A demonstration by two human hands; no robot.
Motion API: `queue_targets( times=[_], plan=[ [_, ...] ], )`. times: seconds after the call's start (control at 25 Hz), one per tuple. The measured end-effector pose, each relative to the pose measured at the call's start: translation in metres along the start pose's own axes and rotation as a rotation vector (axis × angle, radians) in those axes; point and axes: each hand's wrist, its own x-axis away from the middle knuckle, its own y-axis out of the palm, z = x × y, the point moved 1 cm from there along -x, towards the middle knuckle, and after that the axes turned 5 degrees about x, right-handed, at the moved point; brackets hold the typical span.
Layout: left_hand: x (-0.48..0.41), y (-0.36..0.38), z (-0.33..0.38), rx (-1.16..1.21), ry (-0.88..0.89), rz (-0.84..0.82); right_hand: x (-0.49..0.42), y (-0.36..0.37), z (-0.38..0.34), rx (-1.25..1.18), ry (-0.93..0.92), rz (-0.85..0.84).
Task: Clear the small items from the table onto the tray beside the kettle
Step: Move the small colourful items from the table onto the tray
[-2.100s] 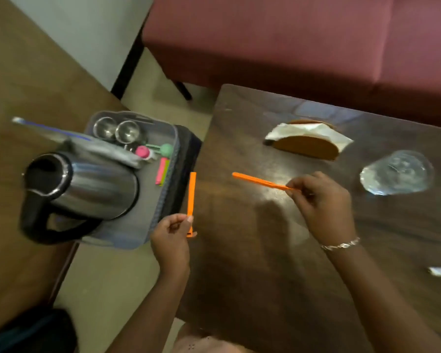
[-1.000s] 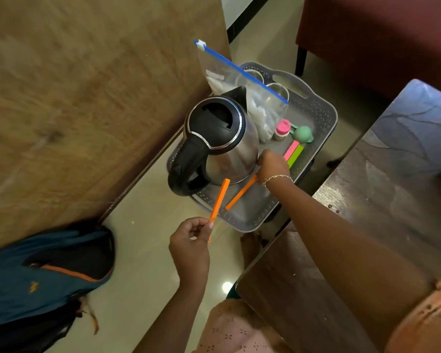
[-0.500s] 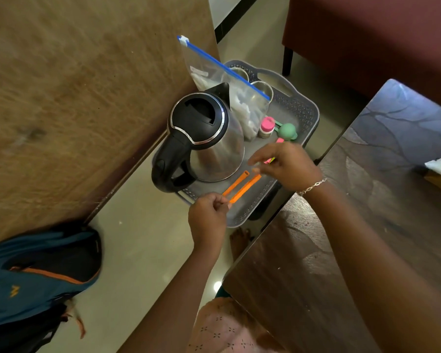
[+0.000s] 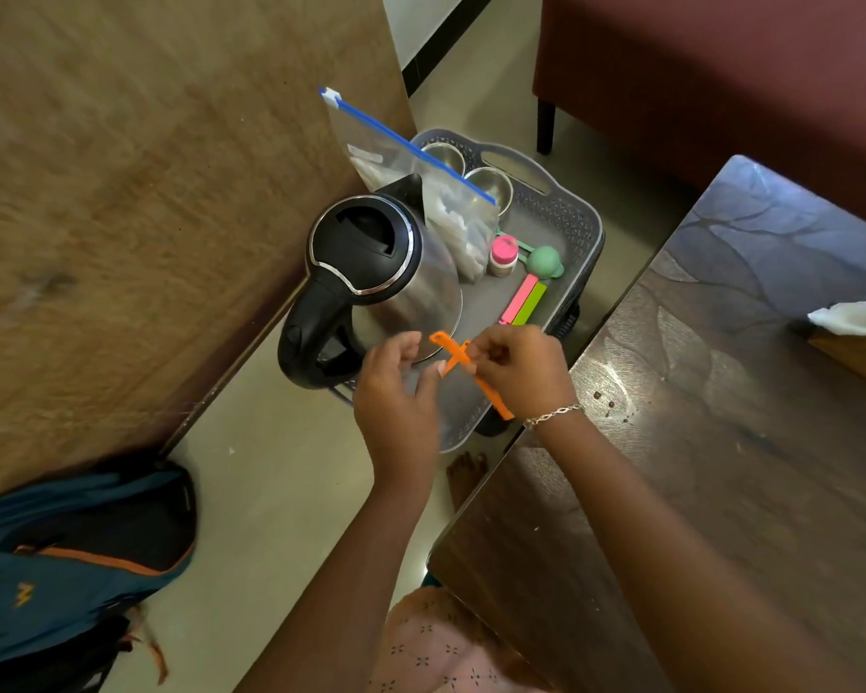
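- Two orange clips (image 4: 453, 352): long, thin, flat plastic strips, crossed in an X. They are held in the air just in front of the kettle (image 4: 371, 262), above the near end of the tray (image 4: 578, 227).
- Right hand (image 4: 523, 375): fingers curled, with the clips pinched near where they cross.
- Left hand (image 4: 396, 397): half open, fingers loosely curved, nothing gripped. The thumb tip is seen at the end of one clip.
- Step judged in hand: the clips are to be laid on the tray. They are best uncrossed and set flat and parallel on the bare tray floor in front of the kettle, clear of its base. They should be released low so that neither bounces over the rim.
- Pink and green clips (image 4: 523, 300): already on the tray to the right of the kettle, side by side.
- Table (image 4: 721, 442): to the right of the kettle, beyond the tray.
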Motion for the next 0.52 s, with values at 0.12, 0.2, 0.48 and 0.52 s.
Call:
queue_targets(
  times=[0.12,0.2,0.48,0.52],
  plan=[
    [-0.002,0.015,0.001,0.046,-0.109,-0.044,0.002,0.010,0.011,-0.503,0.246,-0.008],
    [-0.007,0.025,-0.001,0.021,-0.129,-0.087,0.003,0.018,0.014,-0.638,0.308,-0.030],
    [-0.010,0.033,0.002,-0.217,-0.085,-0.150,0.005,0.034,0.013,-0.711,0.404,0.050],
    [-0.010,0.034,0.002,-0.260,-0.053,-0.162,0.006,0.035,0.013,-0.719,0.398,0.039]
  ],
)
